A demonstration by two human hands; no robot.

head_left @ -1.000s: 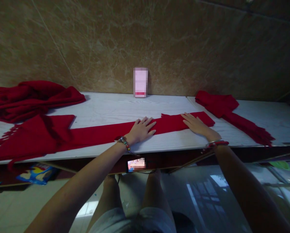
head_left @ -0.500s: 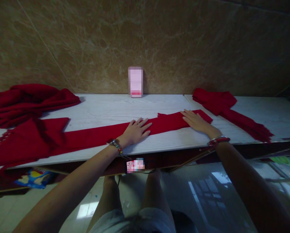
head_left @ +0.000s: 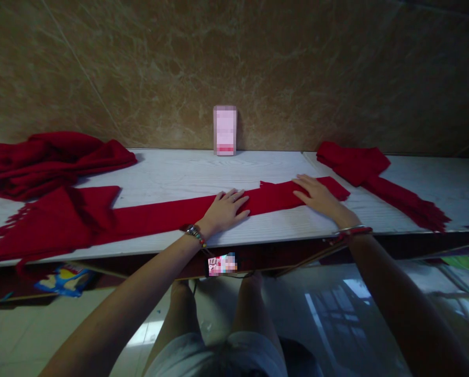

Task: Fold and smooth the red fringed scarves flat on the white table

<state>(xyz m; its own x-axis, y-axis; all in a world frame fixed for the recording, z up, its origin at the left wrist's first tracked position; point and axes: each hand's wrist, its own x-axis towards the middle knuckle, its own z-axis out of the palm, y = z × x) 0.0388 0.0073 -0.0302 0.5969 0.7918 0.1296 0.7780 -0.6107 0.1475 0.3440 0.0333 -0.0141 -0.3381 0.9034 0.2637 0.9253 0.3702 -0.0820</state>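
Note:
A long red scarf [head_left: 164, 215] lies as a narrow strip along the white table [head_left: 171, 180], with its wider, fringed end spread out at the left. My left hand [head_left: 223, 209] rests on the middle of the strip, fingers spread and palm down. Near the right end of the same strip, my right hand [head_left: 316, 196] lies flat with its thumb apart from the other fingers. Neither hand grips the cloth. A small piece of fringe sticks out past the strip's far edge between the hands.
Crumpled red cloth [head_left: 62, 157] lies at the back left. Another folded red scarf [head_left: 360, 165] is at the right. A pink-screened phone [head_left: 225, 131] leans on the marble wall. Below the tabletop are a second screen [head_left: 222, 264] and a blue packet [head_left: 67, 278].
The whole view has shifted slightly. My right hand's thumb now stands further from its fingers. Both hands are still on the scarf, which looks much the same.

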